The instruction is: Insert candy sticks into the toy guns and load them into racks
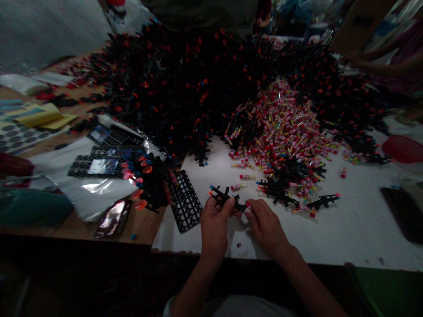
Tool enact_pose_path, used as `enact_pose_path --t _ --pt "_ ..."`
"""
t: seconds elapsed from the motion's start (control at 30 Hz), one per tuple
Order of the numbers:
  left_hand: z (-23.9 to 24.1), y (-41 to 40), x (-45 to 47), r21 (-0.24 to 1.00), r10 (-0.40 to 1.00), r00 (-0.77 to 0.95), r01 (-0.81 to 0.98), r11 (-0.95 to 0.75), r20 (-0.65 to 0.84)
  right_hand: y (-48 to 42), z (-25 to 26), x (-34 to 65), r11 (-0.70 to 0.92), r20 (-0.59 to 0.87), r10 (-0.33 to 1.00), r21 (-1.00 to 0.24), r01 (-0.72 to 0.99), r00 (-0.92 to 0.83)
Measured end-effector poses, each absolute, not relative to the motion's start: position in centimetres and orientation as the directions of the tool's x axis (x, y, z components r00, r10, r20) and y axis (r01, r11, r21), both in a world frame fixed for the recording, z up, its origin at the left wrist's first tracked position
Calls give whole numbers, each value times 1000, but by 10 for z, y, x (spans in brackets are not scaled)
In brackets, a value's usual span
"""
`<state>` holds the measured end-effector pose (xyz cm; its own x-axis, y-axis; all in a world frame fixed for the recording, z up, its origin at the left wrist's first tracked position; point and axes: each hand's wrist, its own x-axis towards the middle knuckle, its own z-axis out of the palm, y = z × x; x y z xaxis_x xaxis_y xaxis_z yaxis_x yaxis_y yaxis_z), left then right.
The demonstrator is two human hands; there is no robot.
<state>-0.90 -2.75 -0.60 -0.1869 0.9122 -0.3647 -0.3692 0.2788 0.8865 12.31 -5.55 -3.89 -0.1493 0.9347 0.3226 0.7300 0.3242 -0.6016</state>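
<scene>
My left hand grips a small black plastic toy gun with an orange tip, held just above the white table. My right hand is closed in a pinch at the toy's right end; what its fingertips hold is too small to name. A few similar black toys lie just beyond my hands. A heap of small pink and yellow wrapped tubes spreads behind them.
A huge pile of black toy guns with orange tips fills the table's far side. A black grid tray lies left of my hands, with packaged sets on clear plastic further left. Another person's arm reaches in at far right.
</scene>
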Motion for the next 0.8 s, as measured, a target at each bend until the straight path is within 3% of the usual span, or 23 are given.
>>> enact_pose_path --t 0.23,0.47,0.57,0.67,0.73,0.8 --pt "-1 -29 -5 887 906 -213 -373 270 -366 -56 -40 112 273 460 885 -377 885 -77" --pt "-11 -28 0 898 919 -151 -320 303 -364 -51 -45 120 303 425 897 -398 866 -119" --pt "1 -25 -6 952 956 -31 -107 286 -291 -41 -35 149 272 539 841 -343 899 -49" --pt "43 -29 -21 969 981 189 247 -17 -31 -29 -18 183 82 668 734 -261 962 119" --pt "78 -43 -32 910 882 446 283 -302 153 -24 -9 194 20 713 683 -236 972 159" --pt "104 -67 -38 866 771 607 266 -424 191 -20 -6 189 83 710 692 -255 963 128"
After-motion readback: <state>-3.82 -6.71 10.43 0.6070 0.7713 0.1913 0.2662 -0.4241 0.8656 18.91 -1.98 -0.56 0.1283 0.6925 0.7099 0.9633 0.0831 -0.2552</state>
